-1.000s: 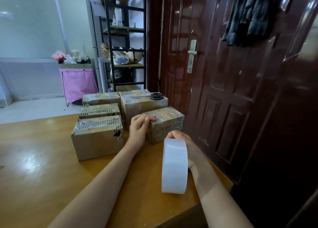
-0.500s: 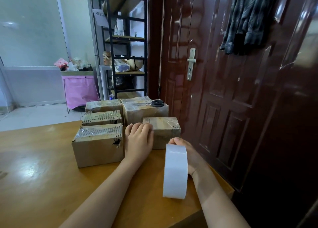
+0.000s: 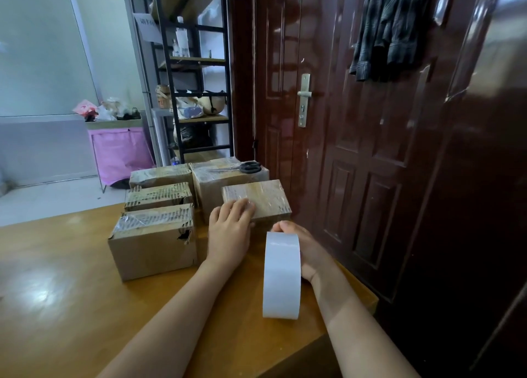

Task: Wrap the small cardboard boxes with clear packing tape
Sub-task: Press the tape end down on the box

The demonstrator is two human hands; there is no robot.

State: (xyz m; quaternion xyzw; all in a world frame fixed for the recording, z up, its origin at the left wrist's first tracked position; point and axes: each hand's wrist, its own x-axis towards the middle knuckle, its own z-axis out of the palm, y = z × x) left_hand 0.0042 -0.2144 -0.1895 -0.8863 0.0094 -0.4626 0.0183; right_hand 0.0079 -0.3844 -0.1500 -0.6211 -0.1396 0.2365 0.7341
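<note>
A small cardboard box point(image 3: 262, 196), shiny with clear tape, lies flat on the wooden table point(image 3: 71, 306) near its right edge. My left hand point(image 3: 229, 230) rests on the box's near left corner, fingers together and pressed onto the top. My right hand point(image 3: 306, 248) holds a large roll of clear packing tape point(image 3: 281, 275) upright, just in front of the box. The fingers on the roll's far side are hidden. Several other taped boxes, among them a bigger one point(image 3: 154, 243), stand to the left and behind.
Black-handled scissors point(image 3: 242, 167) lie on the tall box point(image 3: 222, 183) at the back. A dark red door point(image 3: 356, 135) stands close on the right, beyond the table edge. A black shelf rack point(image 3: 194, 72) and a pink bin point(image 3: 119, 152) stand behind the table.
The small box has been turned square and laid flat. My left hand slid from its far top edge down onto its near left corner. The tape roll stays in my right hand.
</note>
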